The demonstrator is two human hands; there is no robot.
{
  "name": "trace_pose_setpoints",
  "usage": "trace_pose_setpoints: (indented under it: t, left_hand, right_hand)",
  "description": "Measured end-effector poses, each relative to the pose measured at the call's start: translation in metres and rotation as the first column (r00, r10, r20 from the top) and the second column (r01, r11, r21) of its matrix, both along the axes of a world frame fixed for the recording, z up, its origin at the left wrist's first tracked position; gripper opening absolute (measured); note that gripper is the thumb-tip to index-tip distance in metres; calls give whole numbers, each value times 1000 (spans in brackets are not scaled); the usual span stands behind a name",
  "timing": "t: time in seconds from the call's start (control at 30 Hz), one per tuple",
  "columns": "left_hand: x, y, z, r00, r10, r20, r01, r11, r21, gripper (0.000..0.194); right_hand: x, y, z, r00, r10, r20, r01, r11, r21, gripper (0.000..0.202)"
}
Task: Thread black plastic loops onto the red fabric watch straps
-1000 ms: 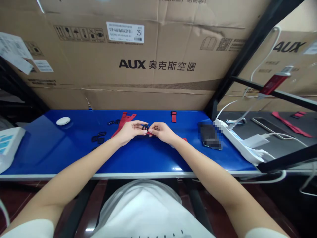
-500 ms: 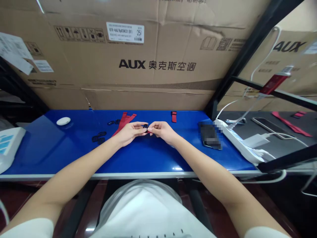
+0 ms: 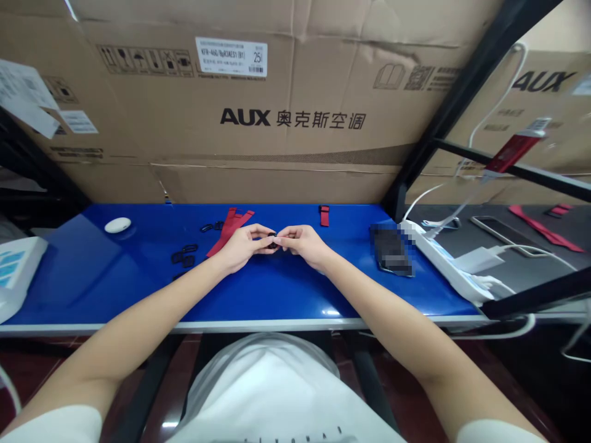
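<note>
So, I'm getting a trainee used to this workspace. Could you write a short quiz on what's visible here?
1. The white oval object lies on: A) a cardboard box; B) the blue tabletop; C) the dark grey surface.
2. True or false: the left hand and right hand both have fingers at a small black piece.
3. Fill in: the short strap beyond the right hand is ____ in colour.

Key: 1 B; 2 true; 3 red.

"AUX 奥克斯空调" and "KFR-46G/BpR3AES1(B1)", "25" on the cardboard box (image 3: pixel 198 138).

1 head-worn view, facing forward and down over blue table (image 3: pixel 295 295).
</note>
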State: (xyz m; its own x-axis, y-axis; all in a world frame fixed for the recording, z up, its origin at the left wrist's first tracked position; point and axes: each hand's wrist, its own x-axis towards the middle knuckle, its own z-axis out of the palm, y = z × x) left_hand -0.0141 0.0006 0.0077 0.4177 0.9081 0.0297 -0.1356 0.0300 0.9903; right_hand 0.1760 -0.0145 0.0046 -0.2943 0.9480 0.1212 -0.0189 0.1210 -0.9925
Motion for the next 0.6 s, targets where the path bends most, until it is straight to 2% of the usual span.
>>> trace_pose_setpoints:
  t: [0.13,0.37,0.47,0.6]
  left_hand:
    - [1,0,-1,999,-42,31,43,998,-48,38]
    - [0,1,-4,995,-77,62,82,993,-83,33]
    - [-1,2,-4,994,-64,87,73,991,-110,33]
    - [-2,4,-4,996,-34,87,46,988,-144,32]
  right_hand:
    - [1,2,-4,985,123,-122,-130,990,-49,32]
    - [-3,1,-7,961,164,-224,-180,982,-50,31]
    - [-4,0,-6,973,131,-190,-138,990,-26,29]
    - [-5,-1,-3,990,87,-108,-79,994,77,25]
